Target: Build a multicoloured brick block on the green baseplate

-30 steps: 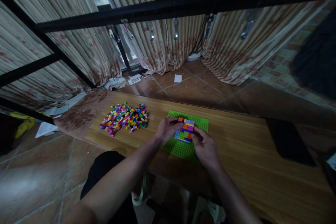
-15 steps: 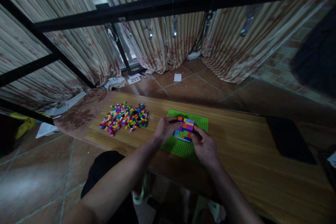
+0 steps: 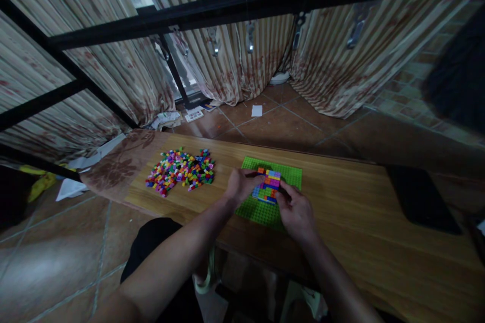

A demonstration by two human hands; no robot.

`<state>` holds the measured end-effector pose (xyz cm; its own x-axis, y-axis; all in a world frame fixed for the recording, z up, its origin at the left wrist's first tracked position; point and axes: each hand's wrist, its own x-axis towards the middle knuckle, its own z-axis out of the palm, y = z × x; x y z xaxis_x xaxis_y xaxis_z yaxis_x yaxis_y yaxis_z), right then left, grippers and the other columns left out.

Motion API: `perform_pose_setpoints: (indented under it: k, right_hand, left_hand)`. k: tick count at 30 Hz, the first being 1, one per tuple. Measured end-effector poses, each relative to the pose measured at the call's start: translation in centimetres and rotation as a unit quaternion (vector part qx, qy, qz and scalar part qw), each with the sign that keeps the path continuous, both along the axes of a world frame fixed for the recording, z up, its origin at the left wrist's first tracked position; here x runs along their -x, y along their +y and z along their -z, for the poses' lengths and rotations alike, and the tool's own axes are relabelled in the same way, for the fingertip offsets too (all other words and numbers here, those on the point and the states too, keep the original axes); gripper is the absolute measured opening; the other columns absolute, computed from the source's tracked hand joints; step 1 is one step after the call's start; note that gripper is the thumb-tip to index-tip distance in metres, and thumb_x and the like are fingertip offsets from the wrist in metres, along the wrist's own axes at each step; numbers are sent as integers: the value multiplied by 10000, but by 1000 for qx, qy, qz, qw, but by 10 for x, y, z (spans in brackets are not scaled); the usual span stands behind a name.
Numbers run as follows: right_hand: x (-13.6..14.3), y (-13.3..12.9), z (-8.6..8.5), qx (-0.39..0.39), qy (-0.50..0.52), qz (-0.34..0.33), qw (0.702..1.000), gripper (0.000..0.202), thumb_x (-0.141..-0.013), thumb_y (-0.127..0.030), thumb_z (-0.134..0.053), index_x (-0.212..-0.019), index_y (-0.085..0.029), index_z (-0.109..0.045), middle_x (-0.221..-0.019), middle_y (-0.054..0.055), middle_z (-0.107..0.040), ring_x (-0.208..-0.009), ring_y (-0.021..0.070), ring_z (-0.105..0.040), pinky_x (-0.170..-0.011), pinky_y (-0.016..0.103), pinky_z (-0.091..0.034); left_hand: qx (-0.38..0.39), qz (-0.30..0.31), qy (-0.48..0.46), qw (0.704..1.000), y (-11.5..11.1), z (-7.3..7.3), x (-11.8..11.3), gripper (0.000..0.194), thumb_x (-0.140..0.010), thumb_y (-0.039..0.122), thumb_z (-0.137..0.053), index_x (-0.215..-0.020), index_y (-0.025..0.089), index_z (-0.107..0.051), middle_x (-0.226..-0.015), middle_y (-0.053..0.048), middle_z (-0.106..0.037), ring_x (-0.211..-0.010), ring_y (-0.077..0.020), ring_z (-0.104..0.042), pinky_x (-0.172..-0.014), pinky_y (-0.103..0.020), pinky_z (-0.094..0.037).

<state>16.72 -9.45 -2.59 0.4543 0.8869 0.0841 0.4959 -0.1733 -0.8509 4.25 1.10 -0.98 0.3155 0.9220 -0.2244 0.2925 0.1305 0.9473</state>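
Note:
A small build of multicoloured toy bricks [image 3: 268, 192] sits over the middle of a green studded baseplate [image 3: 257, 214]. It has orange, purple, blue and lime pieces, and its top is uneven. My left hand [image 3: 242, 184] is closed at its left side, thumb and fingers against the upper bricks. From the right, my right hand [image 3: 297, 212] grips the build's edge between thumb and fingers. Whether a loose brick is under my left fingertips cannot be made out.
A heap of loose coloured bricks [image 3: 182, 167] lies left on the wooden bench [image 3: 341, 202]. A flat black object [image 3: 422, 199] rests at the bench's right end. Dark metal bars [image 3: 227, 12] with hooks cross above the far side, before striped curtains [image 3: 235, 65].
Both hands keep almost the same hold on the brick build. The view has shifted very slightly; no brick visibly moves.

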Motion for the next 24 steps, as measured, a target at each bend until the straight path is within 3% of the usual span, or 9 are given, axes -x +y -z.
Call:
perform_pose_setpoints:
  k: [9,14,20,24]
  right_hand:
    - [-2,0,3,1,13,2,1000,440,-859,-380,-446,-1184,-154,-639,-1087,124,-688,-902,234,-657,-842,403,-508]
    - [-12,3,12,-12,118,-3,993,419,-853,-423,-485,-1146,-172,-648,-1060,111,-709,-905,231,-675,-830,413,-529]
    - [-32,2,7,-62,151,100,981,464,-801,-518,-563,-1085,-165,-665,-1037,135,-711,-787,218,-682,-707,382,-549]
    - [-39,-8,-2,-89,104,164,977,439,-791,-498,-588,-1056,-160,-679,-1029,132,-709,-827,226,-674,-789,412,-528]
  left_hand:
    - [19,-16,-16,1000,-3,3,-1,299,-661,353,-756,-837,113,-733,-738,-50,-697,-626,-144,-580,-576,-251,-442]
    - [35,7,-74,997,-3,1,4,322,-726,424,-702,-824,117,-719,-733,-39,-683,-605,-122,-558,-585,-241,-426]
    - [-3,-5,-78,997,10,-10,36,300,-769,416,-642,-779,121,-697,-657,-8,-621,-613,-112,-538,-565,-219,-399]
    - [-7,-15,-133,991,27,-15,63,265,-751,391,-654,-728,129,-685,-661,-5,-628,-623,-107,-540,-609,-217,-428]
